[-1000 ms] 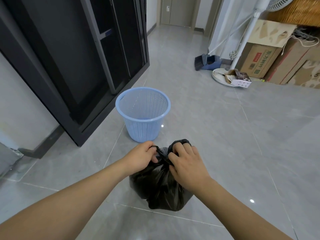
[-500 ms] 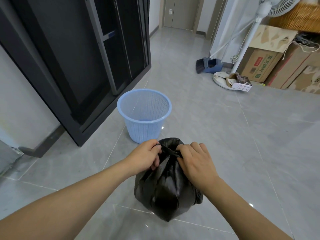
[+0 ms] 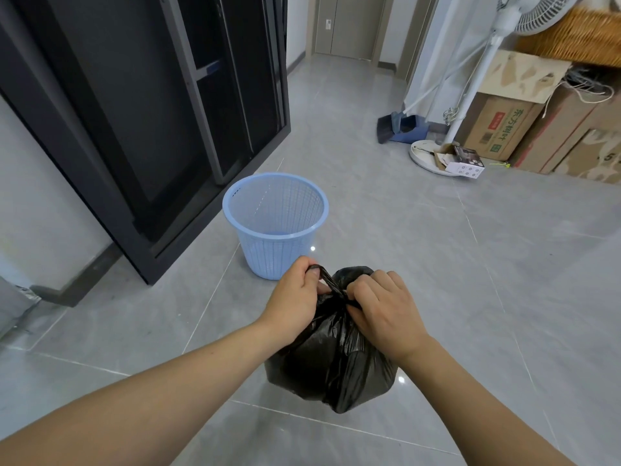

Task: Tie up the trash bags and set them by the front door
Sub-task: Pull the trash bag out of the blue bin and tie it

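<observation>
A full black trash bag (image 3: 332, 368) hangs in front of me above the grey tile floor. My left hand (image 3: 295, 297) grips a twisted strip of the bag's top and pulls it up to the left. My right hand (image 3: 386, 307) pinches the other part of the bag's neck, its fingers curled into the plastic. The two strips cross between my hands. Just beyond the bag stands a light blue mesh wastebasket (image 3: 275, 227) with no liner in it.
A black cabinet (image 3: 151, 105) with glass doors lines the left wall. At the right stand a white pedestal fan (image 3: 477, 79), cardboard boxes (image 3: 504, 129), a small box (image 3: 465, 163) and a blue dustpan (image 3: 403, 127). A hallway leads to a door (image 3: 346, 25) at the far end.
The view has tilted slightly. My left hand has drawn one strip of the bag's top up and leftward, and my right hand has shifted its hold on the neck of the bag.
</observation>
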The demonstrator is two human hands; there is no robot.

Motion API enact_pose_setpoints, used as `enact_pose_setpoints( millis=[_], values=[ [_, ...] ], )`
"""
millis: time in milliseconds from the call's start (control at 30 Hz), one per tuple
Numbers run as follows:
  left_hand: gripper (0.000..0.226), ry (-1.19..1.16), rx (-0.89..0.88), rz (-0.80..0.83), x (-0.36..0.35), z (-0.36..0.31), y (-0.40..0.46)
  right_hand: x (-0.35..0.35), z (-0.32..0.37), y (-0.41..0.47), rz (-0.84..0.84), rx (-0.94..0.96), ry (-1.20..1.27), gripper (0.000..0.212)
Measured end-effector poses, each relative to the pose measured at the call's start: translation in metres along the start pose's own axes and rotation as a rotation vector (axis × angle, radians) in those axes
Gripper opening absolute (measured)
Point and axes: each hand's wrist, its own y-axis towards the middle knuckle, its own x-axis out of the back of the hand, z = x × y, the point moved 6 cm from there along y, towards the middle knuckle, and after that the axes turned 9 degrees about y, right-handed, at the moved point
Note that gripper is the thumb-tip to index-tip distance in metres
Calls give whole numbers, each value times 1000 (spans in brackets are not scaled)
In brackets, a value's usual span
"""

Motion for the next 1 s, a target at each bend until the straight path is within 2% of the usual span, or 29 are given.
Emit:
enact_pose_setpoints(
  millis=[233,367,467,500,567,633,733,833,1000],
  values=[
    [21,42,65,36,-6,7,3,4,7,-1,24,109,30,21],
    [21,15,175,70,-11,17,4,-2,0,4,169,59,104,15],
    [5,-105,276,153,-11,25,3,-10,-10,5,322,-108,157,21],
    [11,-121,288,202,-11,27,2,-12,-14,5,358,-188,187,21],
    [24,-65,247,321,-9,31,2,-18,-24,2,412,-371,282,15],
    [27,36,182,461,-9,34,-1,-25,-32,-3,480,-581,444,6],
    [22,176,114,597,-14,45,-10,-34,-36,-16,589,-877,687,15],
    [27,327,48,576,-17,53,-12,-31,-31,-22,599,-1055,901,18],
    [27,525,-59,493,-20,54,-10,-27,-32,-21,542,-1168,1111,24]
  ],
)
